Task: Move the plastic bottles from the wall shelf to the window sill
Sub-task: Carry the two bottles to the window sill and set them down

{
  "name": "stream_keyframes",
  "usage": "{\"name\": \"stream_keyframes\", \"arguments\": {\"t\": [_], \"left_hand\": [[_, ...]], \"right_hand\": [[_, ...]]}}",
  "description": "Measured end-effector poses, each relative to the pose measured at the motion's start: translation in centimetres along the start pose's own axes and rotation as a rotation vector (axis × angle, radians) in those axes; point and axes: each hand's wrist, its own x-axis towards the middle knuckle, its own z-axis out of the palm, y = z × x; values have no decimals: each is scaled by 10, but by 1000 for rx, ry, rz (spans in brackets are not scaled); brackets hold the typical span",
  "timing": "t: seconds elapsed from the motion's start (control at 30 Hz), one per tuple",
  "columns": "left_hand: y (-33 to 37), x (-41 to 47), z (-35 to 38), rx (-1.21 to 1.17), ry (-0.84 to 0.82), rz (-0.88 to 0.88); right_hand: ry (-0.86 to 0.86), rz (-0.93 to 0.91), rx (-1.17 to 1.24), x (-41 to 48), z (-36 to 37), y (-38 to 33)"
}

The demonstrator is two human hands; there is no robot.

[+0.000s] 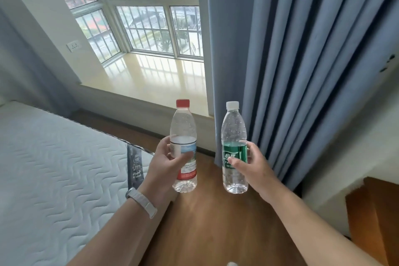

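Carrying both at once. My left hand point(166, 157) is gripping the clear plastic bottle with red cap and red-white label point(183, 127) round its label, centre of frame. My right hand point(250, 164) is holding the clear plastic bottle with white cap and green label point(233, 127) just right of it, thumb in front, fingers behind. Both are hanging upright over the brown wood floor point(205, 222), short of the glossy cream window sill point(151, 80) in the upper middle; neither is down yet.

Plan: I'm aiming for open sill left of the grey-blue pleated curtain point(302, 71), so the right-hand bottle is needing a leftward shift to miss the folds. Setting bases flat, well back from the front edge, bottles apart, and releasing one at a time, since the polished top is probably slippery.
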Motion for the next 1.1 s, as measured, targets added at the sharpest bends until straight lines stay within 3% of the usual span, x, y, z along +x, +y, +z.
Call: {"name": "stream_keyframes", "arguments": {"t": [0.53,1.1], "left_hand": [[4,76,-47,1,225,-45],[3,263,-169,-139,238,-20]], "right_hand": [[-178,45,30,121,32,-9],[-117,17,-145,313,154,-78]]}}
